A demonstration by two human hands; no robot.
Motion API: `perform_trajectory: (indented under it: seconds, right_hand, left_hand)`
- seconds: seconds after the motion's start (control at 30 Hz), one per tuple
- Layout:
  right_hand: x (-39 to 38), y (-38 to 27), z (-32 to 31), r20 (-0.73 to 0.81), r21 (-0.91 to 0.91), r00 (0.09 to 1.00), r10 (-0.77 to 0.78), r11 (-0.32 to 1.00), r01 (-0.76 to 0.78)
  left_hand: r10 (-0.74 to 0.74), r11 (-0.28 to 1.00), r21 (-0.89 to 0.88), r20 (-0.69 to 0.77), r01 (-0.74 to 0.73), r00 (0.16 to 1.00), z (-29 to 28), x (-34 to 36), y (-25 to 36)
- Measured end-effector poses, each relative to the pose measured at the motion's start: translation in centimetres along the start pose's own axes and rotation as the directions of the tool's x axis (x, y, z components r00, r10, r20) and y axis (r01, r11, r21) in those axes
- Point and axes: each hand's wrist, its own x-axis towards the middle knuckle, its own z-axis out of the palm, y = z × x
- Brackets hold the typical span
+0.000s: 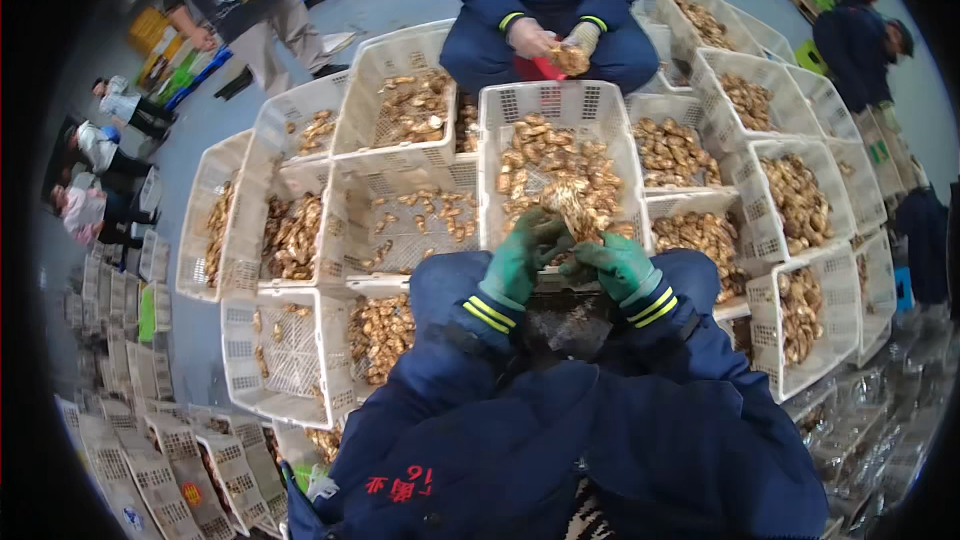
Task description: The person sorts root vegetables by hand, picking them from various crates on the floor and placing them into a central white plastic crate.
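Green-gloved left hand (522, 258) and right hand (618, 262) together pinch a brown mushroom (568, 208), which rises just beyond their fingertips.

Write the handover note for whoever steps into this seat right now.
Left hand: green glove, closed on the brown clump from the left.
Right hand: green glove, gripping the same clump from the right.
The clump is held up over the near edge of the middle crate, which is full of similar brown pieces.
White crates all around hold more, some full, some nearly bare.
A person opposite handles a piece too.
Done: several crates well filled. Left: the clump in hand, the full middle crate.
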Motion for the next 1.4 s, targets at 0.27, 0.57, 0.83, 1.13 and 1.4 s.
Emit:
perform_trajectory:
  seconds: [0.27, 0.57, 0.83, 1.13, 1.4]
  right_hand:
    - [-5.2, -3.0, -7.7, -0.260, -0.053, 0.901, -0.347, 0.937, 0.346]
    - [-10.9, -5.9, -13.4, -0.269, -0.951, 0.519, -0.811, 0.310, -0.008]
    - [-11.0, -2.6, -17.4, -0.451, -0.560, 0.493, -0.744, 0.666, 0.493]
    - [-11.5, -3.3, -19.0, -0.250, 0.637, 0.711, -0.657, 0.442, 0.632]
    - [-11.1, -2.6, -21.0, -0.548, 0.323, 0.672, -0.497, 0.616, 0.719]
  left_hand:
    - [-0.045, 0.996, 0.063, -0.161, 0.055, 0.986, 0.9, -0.3, -1.4]
    - [-0.092, 0.987, 0.116, -0.162, 0.111, 0.982, 0.4, 0.2, -2.4]
    - [-0.136, 0.978, 0.125, -0.216, 0.165, 0.967, -0.2, 0.9, -3.5]
    - [-0.167, 0.964, 0.161, -0.261, 0.214, 0.951, 0.1, 1.1, -3.6]
    - [-0.158, 0.969, 0.151, -0.234, 0.197, 0.959, -0.3, 1.5, -4.0]
